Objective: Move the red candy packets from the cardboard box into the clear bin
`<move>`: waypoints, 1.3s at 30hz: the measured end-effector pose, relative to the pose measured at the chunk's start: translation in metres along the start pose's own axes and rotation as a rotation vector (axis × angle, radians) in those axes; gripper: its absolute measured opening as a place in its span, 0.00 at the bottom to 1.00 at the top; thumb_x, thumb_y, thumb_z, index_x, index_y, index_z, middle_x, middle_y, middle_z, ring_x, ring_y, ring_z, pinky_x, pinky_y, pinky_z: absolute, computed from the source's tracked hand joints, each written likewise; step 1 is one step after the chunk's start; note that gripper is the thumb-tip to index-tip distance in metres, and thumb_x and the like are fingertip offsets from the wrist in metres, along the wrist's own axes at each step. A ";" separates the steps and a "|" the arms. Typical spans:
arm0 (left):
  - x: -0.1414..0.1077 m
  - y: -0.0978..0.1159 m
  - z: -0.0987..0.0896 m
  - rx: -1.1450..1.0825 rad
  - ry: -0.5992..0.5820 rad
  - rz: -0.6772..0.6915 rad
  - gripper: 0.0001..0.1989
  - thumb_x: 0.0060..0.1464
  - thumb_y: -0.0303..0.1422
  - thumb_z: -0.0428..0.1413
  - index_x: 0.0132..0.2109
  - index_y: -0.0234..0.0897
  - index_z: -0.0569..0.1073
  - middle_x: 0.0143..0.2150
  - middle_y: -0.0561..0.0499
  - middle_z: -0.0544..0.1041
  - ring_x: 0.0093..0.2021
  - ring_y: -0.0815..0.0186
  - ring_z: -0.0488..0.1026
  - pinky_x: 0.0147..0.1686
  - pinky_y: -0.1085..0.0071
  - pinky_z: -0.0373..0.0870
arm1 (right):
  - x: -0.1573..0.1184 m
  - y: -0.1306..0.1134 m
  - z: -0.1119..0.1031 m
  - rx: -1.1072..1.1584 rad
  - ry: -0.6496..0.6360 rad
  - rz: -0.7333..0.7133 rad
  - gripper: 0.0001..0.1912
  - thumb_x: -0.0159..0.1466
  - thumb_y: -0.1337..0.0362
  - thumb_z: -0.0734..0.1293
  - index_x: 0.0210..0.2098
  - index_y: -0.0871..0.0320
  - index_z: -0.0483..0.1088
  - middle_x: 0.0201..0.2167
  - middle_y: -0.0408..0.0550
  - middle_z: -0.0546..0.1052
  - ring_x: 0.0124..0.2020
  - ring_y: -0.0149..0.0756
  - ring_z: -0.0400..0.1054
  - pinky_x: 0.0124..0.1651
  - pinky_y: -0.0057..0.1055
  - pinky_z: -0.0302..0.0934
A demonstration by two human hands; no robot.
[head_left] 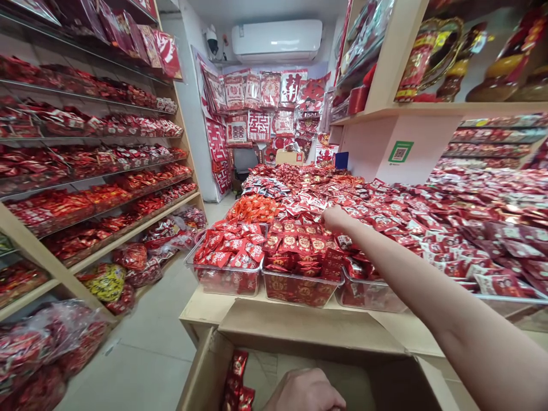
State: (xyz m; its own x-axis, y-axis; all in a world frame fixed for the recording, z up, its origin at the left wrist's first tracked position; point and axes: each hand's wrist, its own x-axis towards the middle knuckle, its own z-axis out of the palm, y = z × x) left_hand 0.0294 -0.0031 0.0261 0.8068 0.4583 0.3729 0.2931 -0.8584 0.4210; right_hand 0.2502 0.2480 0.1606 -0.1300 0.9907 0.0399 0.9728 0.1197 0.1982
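Note:
My right hand (336,218) reaches out over the table among small red packets (303,244), its fingers curled closed; whatever they hold is hidden. Low in the view, my left hand (306,391) is over an open cardboard box (299,325), back of the hand up and fingers bent closed. What it grips cannot be made out. A few shiny red packets (237,365) lie in the box's left side. Clear plastic bins (299,288) full of red packets line the table's front edge, just beyond the box.
Shelves (128,242) of red packets fill the left side, with plastic bags (128,274) of goods below. A wooden shelf unit (471,108) overhangs the table at the right. The table edge (205,302) lies behind the box. An air conditioner (277,40) hangs at the back.

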 end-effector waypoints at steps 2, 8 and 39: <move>-0.001 -0.001 0.001 0.013 -0.003 0.004 0.08 0.50 0.31 0.50 0.31 0.39 0.73 0.24 0.53 0.75 0.25 0.72 0.70 0.26 0.80 0.63 | 0.000 -0.001 0.002 0.002 -0.020 0.008 0.13 0.59 0.59 0.60 0.38 0.62 0.67 0.40 0.49 0.70 0.43 0.37 0.63 0.47 0.42 0.54; -0.001 0.001 0.000 0.052 -0.055 -0.016 0.06 0.47 0.30 0.53 0.32 0.39 0.74 0.24 0.53 0.75 0.24 0.72 0.70 0.24 0.80 0.63 | -0.003 -0.005 0.004 0.033 -0.025 0.060 0.14 0.60 0.58 0.58 0.40 0.62 0.66 0.40 0.49 0.70 0.41 0.35 0.64 0.44 0.40 0.59; -0.008 -0.004 0.017 0.189 -0.223 0.005 0.08 0.43 0.34 0.55 0.34 0.42 0.72 0.27 0.56 0.75 0.27 0.71 0.71 0.26 0.79 0.64 | -0.018 -0.017 -0.003 0.151 0.075 0.254 0.17 0.57 0.61 0.60 0.41 0.66 0.69 0.37 0.63 0.73 0.40 0.45 0.67 0.40 0.33 0.60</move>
State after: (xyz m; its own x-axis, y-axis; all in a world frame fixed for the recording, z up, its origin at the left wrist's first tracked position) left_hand 0.0299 -0.0071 0.0074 0.8952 0.4101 0.1747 0.3623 -0.8977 0.2506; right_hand 0.2357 0.2279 0.1598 0.1126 0.9834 0.1425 0.9928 -0.1172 0.0249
